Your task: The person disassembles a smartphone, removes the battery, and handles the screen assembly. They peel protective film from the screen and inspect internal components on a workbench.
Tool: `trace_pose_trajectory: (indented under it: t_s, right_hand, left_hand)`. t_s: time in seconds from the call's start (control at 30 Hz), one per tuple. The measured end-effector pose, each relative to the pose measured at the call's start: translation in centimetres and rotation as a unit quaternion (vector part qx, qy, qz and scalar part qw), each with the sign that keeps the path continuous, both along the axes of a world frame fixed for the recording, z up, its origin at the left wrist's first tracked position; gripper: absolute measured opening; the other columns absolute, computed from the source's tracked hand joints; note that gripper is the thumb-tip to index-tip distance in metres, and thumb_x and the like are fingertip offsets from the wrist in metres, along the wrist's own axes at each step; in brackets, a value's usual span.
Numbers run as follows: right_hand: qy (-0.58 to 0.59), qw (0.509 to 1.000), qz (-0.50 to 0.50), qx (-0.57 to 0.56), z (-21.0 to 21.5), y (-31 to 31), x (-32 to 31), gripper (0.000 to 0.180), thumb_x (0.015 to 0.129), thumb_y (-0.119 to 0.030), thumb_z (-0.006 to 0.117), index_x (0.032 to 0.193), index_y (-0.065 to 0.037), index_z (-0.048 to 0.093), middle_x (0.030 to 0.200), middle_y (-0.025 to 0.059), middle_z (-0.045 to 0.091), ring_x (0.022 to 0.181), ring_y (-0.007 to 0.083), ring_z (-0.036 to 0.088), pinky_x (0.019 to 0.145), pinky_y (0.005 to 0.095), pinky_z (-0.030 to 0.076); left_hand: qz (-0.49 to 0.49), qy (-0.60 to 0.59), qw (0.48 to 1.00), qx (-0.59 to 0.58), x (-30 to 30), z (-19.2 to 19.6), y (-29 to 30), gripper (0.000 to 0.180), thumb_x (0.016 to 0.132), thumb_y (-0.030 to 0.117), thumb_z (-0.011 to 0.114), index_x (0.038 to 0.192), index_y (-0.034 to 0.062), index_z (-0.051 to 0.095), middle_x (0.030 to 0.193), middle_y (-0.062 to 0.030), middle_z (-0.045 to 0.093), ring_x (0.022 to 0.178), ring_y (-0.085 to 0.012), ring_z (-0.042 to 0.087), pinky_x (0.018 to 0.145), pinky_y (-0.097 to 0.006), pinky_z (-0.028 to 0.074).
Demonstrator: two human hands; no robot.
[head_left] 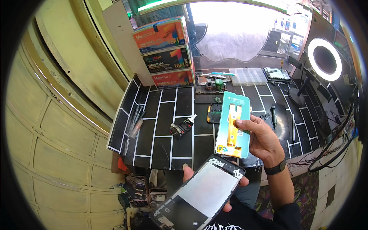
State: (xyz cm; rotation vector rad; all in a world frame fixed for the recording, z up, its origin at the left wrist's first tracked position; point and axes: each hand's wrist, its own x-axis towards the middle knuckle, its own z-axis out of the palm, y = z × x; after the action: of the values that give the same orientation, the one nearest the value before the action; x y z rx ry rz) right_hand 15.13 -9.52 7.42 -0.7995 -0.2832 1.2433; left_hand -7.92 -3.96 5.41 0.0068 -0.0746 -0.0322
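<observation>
My left hand (pixel 191 174) holds a black phone frame (pixel 199 193) with a grey metal plate inside, low in the view and tilted toward me. My right hand (pixel 262 140) grips a replacement screen panel (pixel 233 124) by its right edge; the panel is upright, teal-backed with orange flex strips down its middle. The two parts are close together but do not touch. Both are held above the near edge of a black work table (pixel 161 115) marked with white lines.
On the table lie a small black glue tube (pixel 181 127), tools (pixel 136 119) at the left, a dark phone part (pixel 213 114), a clear parts box (pixel 248 76) and a phone (pixel 276 73). Stacked colourful boxes (pixel 166 53) stand at the back left. A ring light (pixel 324 58) stands at the right.
</observation>
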Motion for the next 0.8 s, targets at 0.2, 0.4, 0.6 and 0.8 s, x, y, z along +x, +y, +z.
trace_pose_trajectory:
  t_s: [0.2,0.4,0.6,0.8]
  right_hand:
    - [-0.004,0.999,-0.045,-0.001,-0.2,-0.2,-0.8,0.028,0.09,0.0,0.068,0.116,0.006,0.06,0.11,0.0164,0.07,0.095,0.0231,0.072,0.086,0.0386,0.061]
    - [0.001,0.998,-0.066,0.007,-0.5,-0.4,-1.1,0.025,0.09,0.0,0.067,0.114,0.005,0.061,0.109,0.0166,0.071,0.096,0.0231,0.072,0.088,0.0386,0.06]
    - [0.005,0.998,-0.066,0.013,-0.9,-0.4,-0.9,0.025,0.09,0.0,0.067,0.114,0.005,0.061,0.11,0.0168,0.071,0.097,0.0233,0.072,0.089,0.0389,0.06]
    - [0.007,0.998,-0.066,0.012,-0.9,-0.4,-0.9,0.025,0.09,0.0,0.067,0.114,0.005,0.061,0.11,0.0164,0.071,0.097,0.0235,0.072,0.089,0.0392,0.06]
  left_hand:
    - [0.065,-0.069,0.984,-0.148,0.9,-1.5,-1.7,0.113,0.082,0.079,0.052,0.158,0.0092,0.005,0.152,-0.0353,0.024,0.109,-0.0556,0.06,0.077,-0.055,0.063]
    - [0.079,-0.085,0.983,-0.14,1.4,-1.8,-2.0,0.117,0.078,0.078,0.057,0.158,0.0098,0.004,0.152,-0.0354,0.024,0.113,-0.0524,0.06,0.083,-0.056,0.061]
    - [0.072,-0.092,0.986,-0.121,1.7,-2.0,-1.8,0.111,0.083,0.075,0.054,0.157,0.0078,0.006,0.152,-0.0331,0.025,0.114,-0.0525,0.059,0.083,-0.055,0.062]
    - [0.057,-0.098,0.985,-0.132,1.6,-2.8,-1.8,0.117,0.08,0.073,0.061,0.158,0.0078,0.004,0.155,-0.0326,0.019,0.117,-0.0538,0.056,0.082,-0.056,0.061]
